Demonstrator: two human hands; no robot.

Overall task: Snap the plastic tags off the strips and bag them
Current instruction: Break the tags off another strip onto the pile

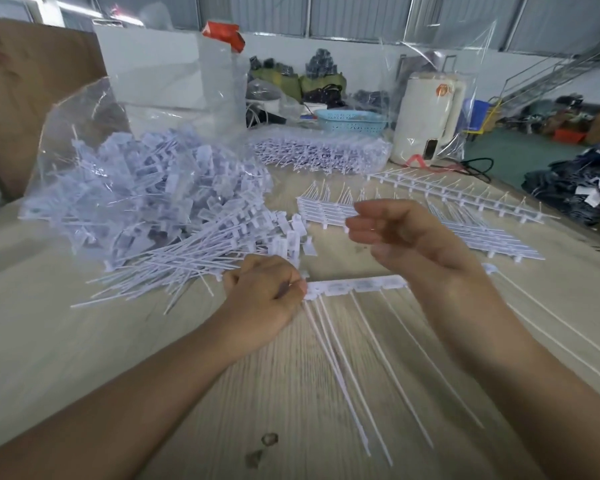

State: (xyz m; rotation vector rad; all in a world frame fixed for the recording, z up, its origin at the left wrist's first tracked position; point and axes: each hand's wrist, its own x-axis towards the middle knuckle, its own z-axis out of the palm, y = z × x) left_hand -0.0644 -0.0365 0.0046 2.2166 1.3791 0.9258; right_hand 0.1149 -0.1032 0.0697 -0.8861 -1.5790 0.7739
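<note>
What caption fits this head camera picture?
Left hand pinches a tag strip; right hand hovers above.

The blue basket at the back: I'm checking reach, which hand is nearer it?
Right. The right hand is raised below the blue basket; the left hand sits lower, gripping the strip.

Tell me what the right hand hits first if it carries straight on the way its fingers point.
The right hand hangs above the table, fingers pointing left. Going straight on, it would probably meet the loose tags spilling from the bag first, though height is hard to judge.
</note>
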